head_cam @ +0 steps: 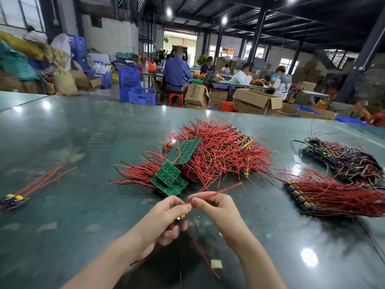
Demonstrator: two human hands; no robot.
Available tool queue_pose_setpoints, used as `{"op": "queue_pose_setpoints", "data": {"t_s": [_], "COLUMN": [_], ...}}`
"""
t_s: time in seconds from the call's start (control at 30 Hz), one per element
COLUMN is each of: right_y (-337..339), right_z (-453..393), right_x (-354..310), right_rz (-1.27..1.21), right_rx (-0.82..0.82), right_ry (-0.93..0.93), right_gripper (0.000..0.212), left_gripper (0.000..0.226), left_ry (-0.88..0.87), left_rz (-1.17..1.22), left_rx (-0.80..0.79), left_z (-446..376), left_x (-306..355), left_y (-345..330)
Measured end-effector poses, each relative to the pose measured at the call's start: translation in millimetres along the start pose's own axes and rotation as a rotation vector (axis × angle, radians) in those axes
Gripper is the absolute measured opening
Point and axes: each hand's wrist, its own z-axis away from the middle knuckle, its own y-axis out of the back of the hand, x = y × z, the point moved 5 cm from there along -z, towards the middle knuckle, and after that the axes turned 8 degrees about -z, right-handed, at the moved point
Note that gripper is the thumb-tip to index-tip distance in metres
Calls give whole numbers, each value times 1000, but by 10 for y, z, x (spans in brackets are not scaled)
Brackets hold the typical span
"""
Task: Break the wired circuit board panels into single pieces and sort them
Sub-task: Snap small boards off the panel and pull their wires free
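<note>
Left hand gripping board piece, right hand pinching wire

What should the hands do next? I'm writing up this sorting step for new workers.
Probably set the small wired piece down with the few single pieces at the table's left. The left hand grips it, the right hand pinches its red wire, and it already looks separate from the big pile.

3 wired board heaps, 1 small cluster, 2 hands.
</note>
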Motion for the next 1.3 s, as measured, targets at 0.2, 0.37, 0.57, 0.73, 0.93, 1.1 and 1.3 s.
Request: {"op": "queue_pose_setpoints", "data": {"t_s": [0.2,0.37,0.57,0.73,0.93,1.1,1.3], "right_y": [6,81,31,57,154,211,214], "right_z": [-14,-5,-1,-22,-54,-56,-74], "right_x": [-39,-25,-2,-17,14,-10,32], "right_rz": [146,148,203,286,174,140,-212], "right_rx": [3,-52,-26,32,152,200,182], "right_ry": [39,-74,-46,22,-1,17,-110], "right_gripper": [25,24,19,34,28,34,51], "left_gripper": [21,18,19,19,22,23,22], "left_ry": [-73,-287,-399,-374,-318,-247,-73], "left_rz": [-43,-525,-711,-747,-638,-607,-159], "left_rx": [85,172,274,302,325,327,64], "left_z": [-1,29,29,23,45,22,17], "left_x": [34,178,163,139,172,153,88], "left_y": [68,114,172,166,189,158,104]}}
